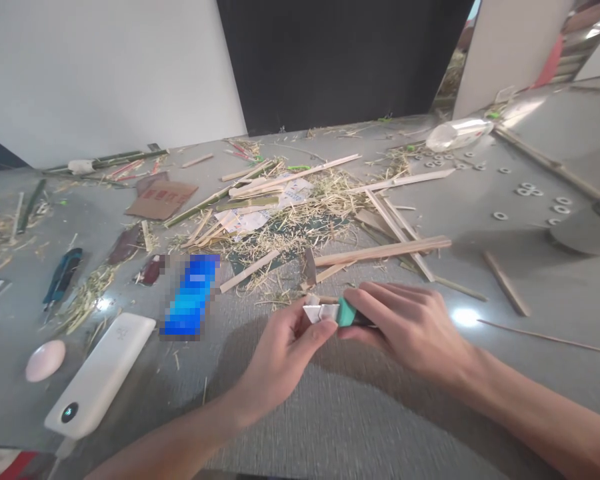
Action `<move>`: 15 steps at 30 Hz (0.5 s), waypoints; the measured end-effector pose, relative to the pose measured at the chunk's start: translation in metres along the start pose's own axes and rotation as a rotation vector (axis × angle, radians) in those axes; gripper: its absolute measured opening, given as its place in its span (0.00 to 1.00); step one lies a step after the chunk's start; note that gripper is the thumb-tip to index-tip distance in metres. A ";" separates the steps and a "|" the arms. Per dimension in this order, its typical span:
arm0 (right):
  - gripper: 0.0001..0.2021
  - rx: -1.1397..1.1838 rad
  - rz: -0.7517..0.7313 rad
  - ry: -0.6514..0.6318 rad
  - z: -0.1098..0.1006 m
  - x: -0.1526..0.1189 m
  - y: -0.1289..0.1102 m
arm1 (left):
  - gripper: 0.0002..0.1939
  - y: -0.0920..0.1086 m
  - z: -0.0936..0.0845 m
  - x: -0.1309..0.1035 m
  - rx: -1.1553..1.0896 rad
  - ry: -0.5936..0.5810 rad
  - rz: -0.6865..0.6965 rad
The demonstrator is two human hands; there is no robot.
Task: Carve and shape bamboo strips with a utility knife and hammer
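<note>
A utility knife (347, 311) with a green collar and a bare metal blade is gripped in my right hand (410, 323). Its dark handle is mostly hidden by the closed fingers. My left hand (286, 347) is closed round a small wood or bamboo piece (325, 300), much of which the fingers and the knife cover. The left thumb lies at the lower edge of the blade, and the blade points left across the piece. Just beyond my hands, pale split strips (380, 252) lie over thin shavings (325, 230).
On the left are a white power bank (103, 373), a pinkish oval object (45, 361), a dark blue tool (63, 277) and a pixelated blue phone-like shape (193, 297). At right lie several white rings (527, 189), a clear bottle (457, 135) and a grey cylinder (590, 230). Panels (335, 60) stand behind.
</note>
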State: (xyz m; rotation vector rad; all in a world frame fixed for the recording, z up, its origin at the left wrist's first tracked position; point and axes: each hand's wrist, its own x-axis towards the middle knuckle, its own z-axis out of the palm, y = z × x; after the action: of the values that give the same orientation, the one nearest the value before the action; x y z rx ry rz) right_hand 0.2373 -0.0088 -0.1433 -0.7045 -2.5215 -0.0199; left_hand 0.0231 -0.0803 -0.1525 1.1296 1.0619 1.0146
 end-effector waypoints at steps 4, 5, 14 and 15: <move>0.17 -0.078 0.016 0.030 -0.001 -0.001 -0.006 | 0.24 -0.003 0.004 -0.001 0.039 0.073 0.013; 0.16 -0.104 0.019 0.038 -0.001 -0.001 -0.007 | 0.25 -0.002 0.004 -0.001 0.044 0.084 0.000; 0.16 -0.073 0.161 0.074 -0.004 -0.002 -0.004 | 0.31 -0.002 0.005 0.000 0.071 0.126 -0.049; 0.17 -0.044 0.160 0.067 -0.004 -0.002 -0.002 | 0.31 -0.003 0.004 0.000 0.050 0.119 -0.071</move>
State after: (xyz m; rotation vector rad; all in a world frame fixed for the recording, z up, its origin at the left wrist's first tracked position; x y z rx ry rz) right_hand 0.2398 -0.0123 -0.1407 -0.9063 -2.4002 -0.0421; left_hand 0.0277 -0.0815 -0.1552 1.0743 1.2204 1.0137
